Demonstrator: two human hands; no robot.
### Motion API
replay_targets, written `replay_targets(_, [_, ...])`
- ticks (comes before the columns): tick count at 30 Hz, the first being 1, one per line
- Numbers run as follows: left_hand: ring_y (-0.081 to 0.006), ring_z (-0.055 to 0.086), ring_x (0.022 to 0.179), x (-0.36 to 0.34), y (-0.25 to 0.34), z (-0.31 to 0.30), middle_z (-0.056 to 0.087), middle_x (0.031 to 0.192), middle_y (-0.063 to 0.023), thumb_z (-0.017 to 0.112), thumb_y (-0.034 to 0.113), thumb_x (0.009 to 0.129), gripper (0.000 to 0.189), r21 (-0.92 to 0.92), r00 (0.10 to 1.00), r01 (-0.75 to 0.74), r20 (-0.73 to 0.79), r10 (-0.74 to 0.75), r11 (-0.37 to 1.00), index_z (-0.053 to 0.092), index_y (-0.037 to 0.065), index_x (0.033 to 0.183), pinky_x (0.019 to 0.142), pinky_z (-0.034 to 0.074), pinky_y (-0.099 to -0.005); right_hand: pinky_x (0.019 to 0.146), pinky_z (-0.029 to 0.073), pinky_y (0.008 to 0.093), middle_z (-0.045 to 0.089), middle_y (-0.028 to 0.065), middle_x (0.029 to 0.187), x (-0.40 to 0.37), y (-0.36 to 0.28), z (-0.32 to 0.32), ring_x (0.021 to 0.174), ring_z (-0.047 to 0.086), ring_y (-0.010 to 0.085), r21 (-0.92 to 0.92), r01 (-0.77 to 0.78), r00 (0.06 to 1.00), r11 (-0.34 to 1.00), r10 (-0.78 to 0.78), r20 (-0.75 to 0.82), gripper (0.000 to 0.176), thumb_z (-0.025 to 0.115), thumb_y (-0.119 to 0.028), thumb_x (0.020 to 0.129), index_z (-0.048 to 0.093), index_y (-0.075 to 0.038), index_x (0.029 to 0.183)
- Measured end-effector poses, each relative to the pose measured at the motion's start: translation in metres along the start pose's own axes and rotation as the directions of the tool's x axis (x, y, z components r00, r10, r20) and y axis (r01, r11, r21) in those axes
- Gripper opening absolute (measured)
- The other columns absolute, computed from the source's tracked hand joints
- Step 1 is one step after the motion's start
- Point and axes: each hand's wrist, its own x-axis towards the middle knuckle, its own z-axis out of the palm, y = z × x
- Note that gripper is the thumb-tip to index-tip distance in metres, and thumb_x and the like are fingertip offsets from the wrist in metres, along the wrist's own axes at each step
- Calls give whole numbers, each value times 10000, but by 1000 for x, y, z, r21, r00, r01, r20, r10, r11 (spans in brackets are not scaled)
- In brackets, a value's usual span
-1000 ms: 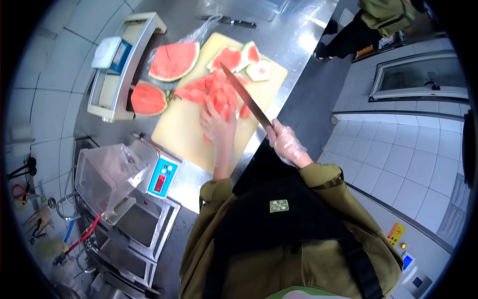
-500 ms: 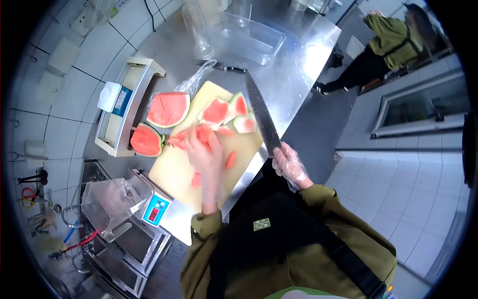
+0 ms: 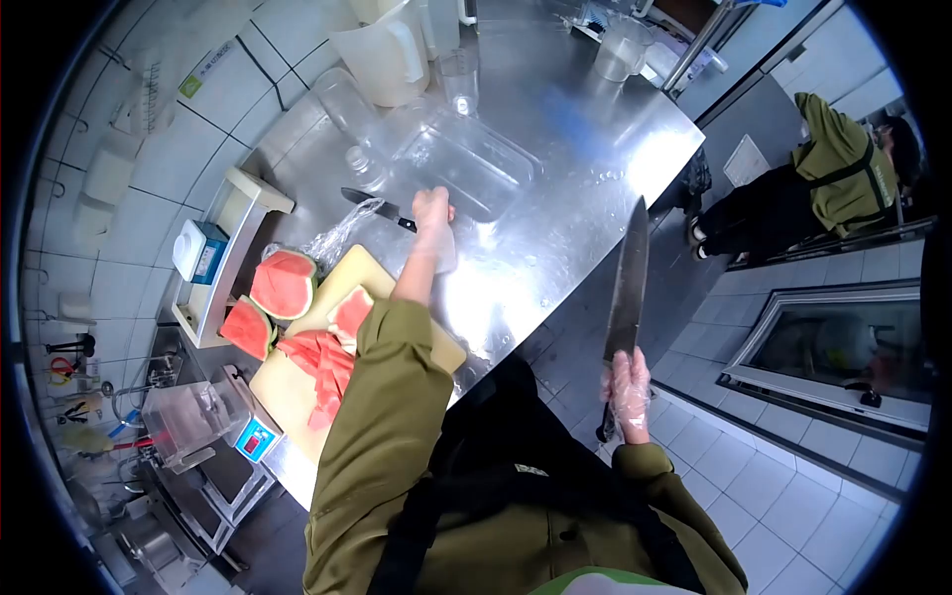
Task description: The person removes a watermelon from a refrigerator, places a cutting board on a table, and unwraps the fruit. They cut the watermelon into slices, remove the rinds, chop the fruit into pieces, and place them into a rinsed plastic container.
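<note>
My right hand (image 3: 629, 389), in a clear plastic glove, grips a large kitchen knife (image 3: 629, 273) by its handle, blade pointing away from me beyond the counter edge. My left hand (image 3: 433, 210) is stretched forward over the counter, fingers curled, at the near side of a clear plastic tray (image 3: 476, 164); whether it holds anything is hidden. Beside that wrist lies a smaller knife (image 3: 381, 209) with a black handle. Red watermelon slices (image 3: 319, 365) and a rind piece (image 3: 349, 311) rest on the yellow cutting board (image 3: 281, 387), partly covered by my left sleeve. Two watermelon wedges (image 3: 284, 284) sit beyond the board.
Crumpled plastic film (image 3: 342, 233) lies near the wedges. Clear jugs and a white pitcher (image 3: 382, 59) stand at the back. A scale (image 3: 256, 439) is at the left, near a clear bin (image 3: 188, 421). A co-worker (image 3: 843, 178) stands at the far right.
My left hand has left the watermelon on the board and reached forward to the tray. My right hand has swung the large knife right, away from the counter. The view has shifted.
</note>
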Motion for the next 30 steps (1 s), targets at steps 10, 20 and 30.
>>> replay_targets(10, [-26, 343, 494, -96, 35, -51, 387, 624, 82, 545, 88, 813, 166, 5, 986, -104, 133, 102, 995, 423, 164, 730, 437, 270, -193, 398, 332, 214, 446, -7, 608, 32, -19, -6, 457, 416, 76, -9, 63, 994, 998, -62, 86, 167, 476, -232, 958, 463, -66, 961])
replay_targets(20, [4, 335, 503, -153, 87, -63, 396, 630, 104, 491, 17, 820, 124, -36, 958, -215, 187, 217, 976, 474, 131, 776, 445, 252, -180, 411, 303, 218, 415, -5, 574, 20, -28, 17, 447, 381, 79, 0, 45, 975, 999, -44, 219, 201, 461, -273, 964, 456, -72, 967])
replay_targets(30, [-6, 381, 553, -239, 140, -123, 453, 662, 79, 506, 44, 820, 84, -62, 975, -175, 126, 181, 983, 495, 113, 772, 492, 296, -177, 403, 289, 210, 421, -7, 576, -7, -26, 18, 439, 372, 73, 18, 82, 953, 996, -83, 290, 212, 475, -280, 958, 477, -74, 1006])
